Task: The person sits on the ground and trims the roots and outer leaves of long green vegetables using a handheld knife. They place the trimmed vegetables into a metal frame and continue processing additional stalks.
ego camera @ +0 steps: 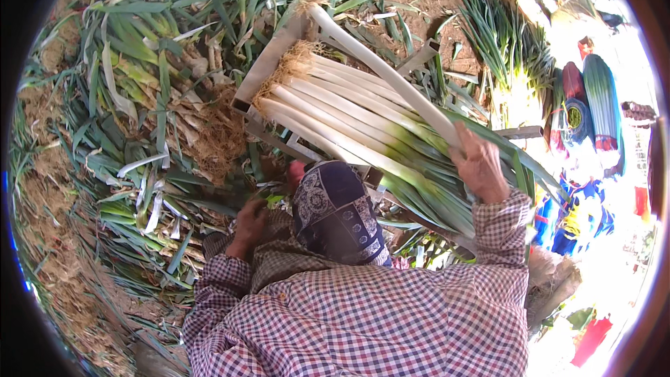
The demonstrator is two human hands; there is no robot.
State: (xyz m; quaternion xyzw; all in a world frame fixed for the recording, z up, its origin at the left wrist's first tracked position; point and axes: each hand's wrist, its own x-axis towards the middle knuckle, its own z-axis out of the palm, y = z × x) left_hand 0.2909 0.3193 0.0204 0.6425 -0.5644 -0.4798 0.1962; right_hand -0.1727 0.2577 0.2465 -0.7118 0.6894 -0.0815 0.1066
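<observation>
My right hand [480, 165] grips a large green onion [384, 68] where its white shaft meets the green leaves. The shaft slants up to the left, its roots at the top end of a metal frame [272, 60]. Under it, several large green onions [345, 110] lie side by side in the frame, their roots to the upper left and leaves to the lower right. My left hand [250, 224] is low at the left, beside a dark sleeve or trouser leg, its fingers curled and partly hidden; whether it holds anything is unclear.
A heap of untrimmed green onions [157, 78] covers the left ground, among loose leaves. Another bunch [502, 47] stands at the upper right, near wrapped bundles [599, 99] and blue cord [576, 214]. A patterned blue cap [340, 214] and checked shirt [366, 319] fill the lower middle.
</observation>
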